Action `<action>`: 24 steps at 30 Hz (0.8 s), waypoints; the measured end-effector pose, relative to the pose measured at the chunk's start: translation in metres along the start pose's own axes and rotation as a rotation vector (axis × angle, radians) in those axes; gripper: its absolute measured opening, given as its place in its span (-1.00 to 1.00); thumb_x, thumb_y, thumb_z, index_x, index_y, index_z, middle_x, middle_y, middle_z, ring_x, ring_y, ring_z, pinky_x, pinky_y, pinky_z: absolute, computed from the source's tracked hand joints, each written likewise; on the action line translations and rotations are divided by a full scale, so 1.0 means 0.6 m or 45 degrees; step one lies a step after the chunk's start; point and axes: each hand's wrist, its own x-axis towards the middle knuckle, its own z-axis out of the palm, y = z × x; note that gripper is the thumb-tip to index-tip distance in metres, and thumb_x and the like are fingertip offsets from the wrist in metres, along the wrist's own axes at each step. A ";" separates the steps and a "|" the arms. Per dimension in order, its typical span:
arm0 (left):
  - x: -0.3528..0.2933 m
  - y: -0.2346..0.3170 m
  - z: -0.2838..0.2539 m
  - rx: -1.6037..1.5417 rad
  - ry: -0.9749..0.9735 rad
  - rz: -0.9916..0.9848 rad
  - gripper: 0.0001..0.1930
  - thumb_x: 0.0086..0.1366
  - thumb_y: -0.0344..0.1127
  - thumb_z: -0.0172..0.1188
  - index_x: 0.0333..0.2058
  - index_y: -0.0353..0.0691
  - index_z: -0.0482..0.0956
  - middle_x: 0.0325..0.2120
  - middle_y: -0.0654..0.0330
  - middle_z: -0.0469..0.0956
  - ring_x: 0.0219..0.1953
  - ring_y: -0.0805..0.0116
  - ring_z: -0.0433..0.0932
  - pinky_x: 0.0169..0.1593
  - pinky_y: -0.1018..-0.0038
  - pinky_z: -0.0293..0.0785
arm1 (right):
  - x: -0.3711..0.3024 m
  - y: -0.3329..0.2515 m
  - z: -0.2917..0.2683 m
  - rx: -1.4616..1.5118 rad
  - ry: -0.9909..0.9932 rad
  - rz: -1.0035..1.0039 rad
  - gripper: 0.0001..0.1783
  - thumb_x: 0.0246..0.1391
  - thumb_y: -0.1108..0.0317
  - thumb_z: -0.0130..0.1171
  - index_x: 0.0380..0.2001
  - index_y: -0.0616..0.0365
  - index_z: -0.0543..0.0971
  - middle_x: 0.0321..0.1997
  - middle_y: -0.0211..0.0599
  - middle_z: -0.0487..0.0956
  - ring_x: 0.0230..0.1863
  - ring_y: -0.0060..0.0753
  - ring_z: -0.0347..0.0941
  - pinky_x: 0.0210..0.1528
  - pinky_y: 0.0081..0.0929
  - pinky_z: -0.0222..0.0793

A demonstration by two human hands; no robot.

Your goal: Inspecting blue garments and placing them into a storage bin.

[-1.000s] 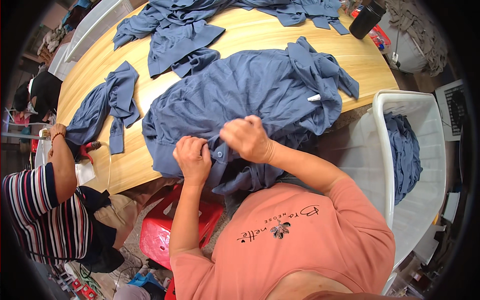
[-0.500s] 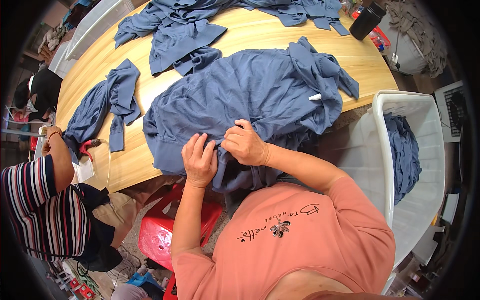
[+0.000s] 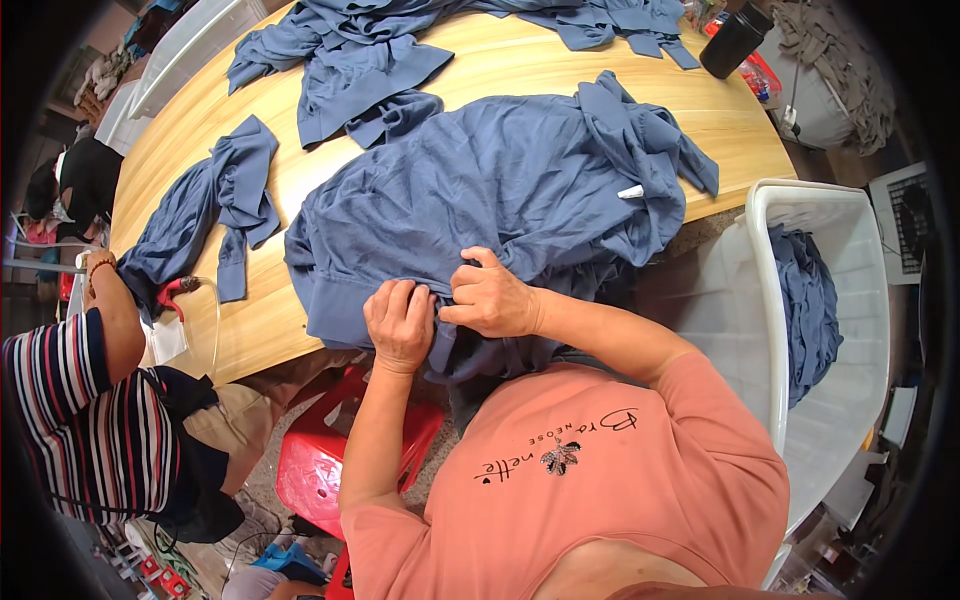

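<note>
A blue shirt [image 3: 430, 190] lies rumpled on the table in front of me, its near part hanging over the edge toward my lap. A small white label [image 3: 630, 192] shows on its right side. My left hand [image 3: 400, 325] presses curled fingers onto the fabric at the near edge, pinching a fold. Close beside it on the right, my right hand [image 3: 490, 297] is closed on the same edge, with the index finger bent up. A small dark spot shows by that finger; I cannot tell what it is. The fingertips of both hands are partly hidden.
More blue shirts [image 3: 370, 75] are heaped along the far side of the wooden table [image 3: 260, 335]. A white bin [image 3: 765, 290] with blue garments stands at right. A black bottle [image 3: 735, 42] is at far right. At left, a co-worker in a striped top [image 3: 70, 420] handles another blue garment [image 3: 190, 225].
My left fingers have curled in tighter on the fabric. My right hand has shifted slightly down, its index finger more raised. The co-worker's hand has moved a little.
</note>
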 end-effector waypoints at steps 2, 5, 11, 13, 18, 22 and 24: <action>0.004 0.001 0.000 0.026 0.017 0.001 -0.82 -0.05 -0.40 0.24 -0.40 -0.20 0.52 -0.35 0.21 0.47 -0.21 0.19 0.45 -0.16 0.32 0.28 | 0.000 0.000 -0.002 0.011 0.014 0.013 -0.88 -0.21 0.42 0.12 -0.49 -0.03 0.54 -0.60 -0.53 0.32 -0.38 -0.49 0.35 0.07 -0.11 0.06; 0.006 0.007 0.001 0.032 0.154 0.057 -0.83 -0.06 -0.44 0.23 -0.41 -0.20 0.52 -0.37 0.22 0.47 -0.24 0.20 0.46 -0.21 0.34 0.29 | 0.000 0.003 -0.008 0.040 0.070 0.084 -0.87 -0.22 0.43 0.13 -0.48 0.02 0.55 -0.55 -0.49 0.36 -0.35 -0.48 0.37 0.07 -0.12 0.06; 0.005 0.020 0.004 0.002 0.036 0.031 -0.82 -0.11 -0.46 0.18 -0.43 -0.19 0.52 -0.43 0.23 0.47 -0.34 0.22 0.46 -0.30 0.37 0.30 | -0.001 -0.004 -0.025 0.050 0.131 0.081 -0.84 -0.25 0.45 0.14 -0.47 0.05 0.56 -0.60 -0.49 0.35 -0.31 -0.47 0.40 0.06 -0.10 0.07; 0.009 0.018 0.008 -0.006 0.055 0.001 -0.82 -0.13 -0.44 0.17 -0.43 -0.20 0.51 -0.42 0.21 0.47 -0.32 0.21 0.45 -0.30 0.35 0.30 | 0.001 -0.012 -0.027 0.065 0.134 0.054 -0.84 -0.25 0.46 0.14 -0.47 0.05 0.56 -0.62 -0.51 0.34 -0.31 -0.47 0.40 0.06 -0.09 0.07; 0.032 0.015 0.011 0.111 0.093 -0.087 -0.82 -0.14 -0.46 0.14 -0.45 -0.21 0.49 -0.40 0.20 0.47 -0.27 0.19 0.44 -0.25 0.34 0.28 | 0.006 -0.015 -0.032 0.077 0.160 0.060 -0.84 -0.24 0.47 0.15 -0.46 0.05 0.56 -0.64 -0.52 0.33 -0.36 -0.47 0.40 0.05 -0.09 0.08; 0.054 0.026 -0.017 0.129 0.065 -0.071 -0.83 -0.17 -0.48 0.10 -0.47 -0.21 0.47 -0.39 0.19 0.47 -0.25 0.18 0.44 -0.22 0.33 0.25 | 0.006 -0.009 -0.041 0.084 0.195 0.129 -0.82 -0.25 0.48 0.16 -0.45 0.04 0.57 -0.62 -0.53 0.35 -0.38 -0.48 0.39 0.04 -0.11 0.10; 0.062 0.032 -0.042 0.066 0.033 -0.067 -0.82 -0.19 -0.52 0.09 -0.49 -0.23 0.46 -0.36 0.18 0.48 -0.22 0.16 0.44 -0.19 0.33 0.26 | 0.006 -0.008 -0.044 0.056 0.179 0.143 -0.79 -0.27 0.48 0.17 -0.43 0.04 0.57 -0.59 -0.54 0.37 -0.39 -0.49 0.38 0.02 -0.12 0.10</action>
